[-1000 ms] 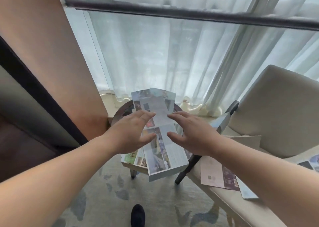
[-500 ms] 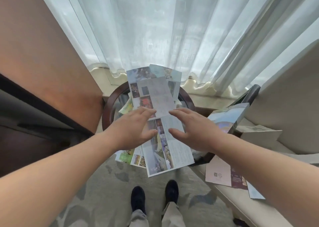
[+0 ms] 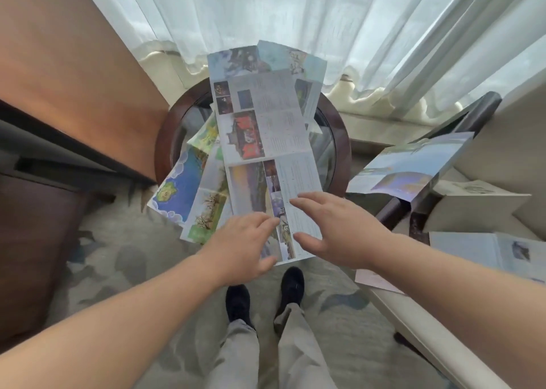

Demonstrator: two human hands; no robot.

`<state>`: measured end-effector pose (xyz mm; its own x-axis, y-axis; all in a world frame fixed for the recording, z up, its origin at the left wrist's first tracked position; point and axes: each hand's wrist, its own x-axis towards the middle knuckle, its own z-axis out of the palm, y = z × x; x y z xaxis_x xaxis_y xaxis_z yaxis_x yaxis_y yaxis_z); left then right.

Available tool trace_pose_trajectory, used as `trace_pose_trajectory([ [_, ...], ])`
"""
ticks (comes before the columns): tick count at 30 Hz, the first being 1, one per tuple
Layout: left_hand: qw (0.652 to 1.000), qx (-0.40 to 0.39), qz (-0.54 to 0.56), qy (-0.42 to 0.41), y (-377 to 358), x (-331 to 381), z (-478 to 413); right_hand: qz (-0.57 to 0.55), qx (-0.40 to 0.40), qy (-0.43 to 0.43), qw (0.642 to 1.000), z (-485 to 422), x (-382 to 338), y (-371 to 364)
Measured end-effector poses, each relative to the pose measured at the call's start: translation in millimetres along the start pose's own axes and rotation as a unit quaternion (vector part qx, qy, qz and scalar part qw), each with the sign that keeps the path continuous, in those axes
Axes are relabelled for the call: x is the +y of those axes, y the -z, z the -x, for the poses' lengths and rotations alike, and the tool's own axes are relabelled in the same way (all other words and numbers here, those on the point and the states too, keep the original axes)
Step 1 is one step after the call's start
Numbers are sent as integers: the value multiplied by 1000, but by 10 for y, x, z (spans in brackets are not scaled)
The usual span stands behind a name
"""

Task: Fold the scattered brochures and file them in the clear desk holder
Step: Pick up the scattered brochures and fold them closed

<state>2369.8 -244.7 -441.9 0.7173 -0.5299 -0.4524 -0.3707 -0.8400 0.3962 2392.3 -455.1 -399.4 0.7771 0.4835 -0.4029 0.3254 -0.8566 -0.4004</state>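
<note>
On the round table (image 3: 339, 140) a long unfolded brochure (image 3: 266, 140) is lying, its near end overhanging the table's edge. Left hand (image 3: 243, 245) and right hand (image 3: 339, 229) are hovering spread above that end. Thin, floppy paper probably; best pinched at both near corners.

A long unfolded brochure (image 3: 266, 140) lies flat atop other scattered brochures (image 3: 189, 187) on the round table (image 3: 339, 128).
</note>
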Motion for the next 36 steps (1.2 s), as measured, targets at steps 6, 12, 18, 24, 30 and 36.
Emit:
trace_pose_trajectory([
  [6, 999, -25, -22, -32, -460, -42, -189, 5, -22, -26, 999, 39, 97, -544],
  [12, 998, 1, -40, -50, -626, -173, -180, -7, -27, -44, 999, 67, 74, -890],
  [18, 993, 26, -111, 6, -1030, -142, -365, -4, -23, -38, 999, 44, 274, -1095],
  [24, 980, 29, -195, 43, -1350, -144, -663, 5, -39, -20, 999, 98, 464, -1317],
  [30, 986, 14, -166, 2, -1268, -189, -568, 24, -20, -12, 999, 57, 520, -1280],
  [36, 997, 2, -69, -47, -947, -200, -483, 59, -12, -4, 998, -25, 509, -1104],
])
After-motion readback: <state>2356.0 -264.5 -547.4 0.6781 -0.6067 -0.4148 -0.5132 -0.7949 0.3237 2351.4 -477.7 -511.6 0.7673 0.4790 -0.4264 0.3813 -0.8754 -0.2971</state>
